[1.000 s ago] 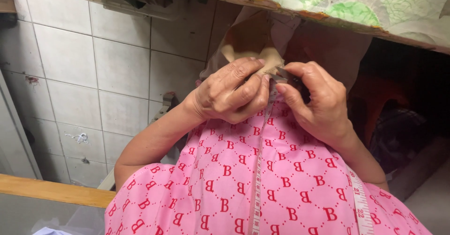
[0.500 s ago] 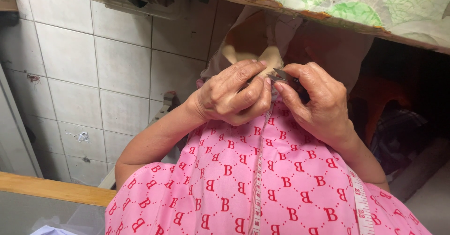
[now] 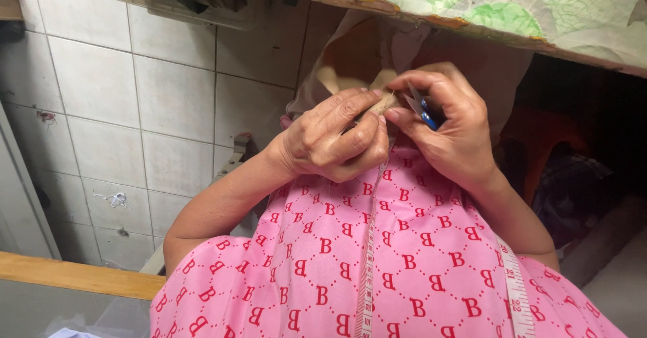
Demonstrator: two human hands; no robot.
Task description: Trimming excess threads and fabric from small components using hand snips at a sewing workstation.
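Observation:
My left hand [image 3: 333,136] pinches the edge of a beige fabric piece [image 3: 385,102] between thumb and fingers, close to my chest. My right hand [image 3: 451,132] is right beside it, fingertips touching the same edge, and grips a small pair of thread snips [image 3: 421,109] with metal blades and a blue handle. More of the beige fabric [image 3: 350,55] hangs down behind both hands from under the table edge. Most of the snips is hidden inside my right palm.
A table edge with a green patterned cover [image 3: 539,14] runs overhead. I wear a pink patterned garment [image 3: 377,264] with a white measuring tape [image 3: 367,270] draped over it. There is a white tiled floor [image 3: 135,109] at left, a wooden strip [image 3: 74,277] at lower left and dark clutter [image 3: 573,190] at right.
My right hand's fingers have shifted up a little, and the snips' blades and blue handle now show more plainly. My left hand keeps its pinch on the fabric.

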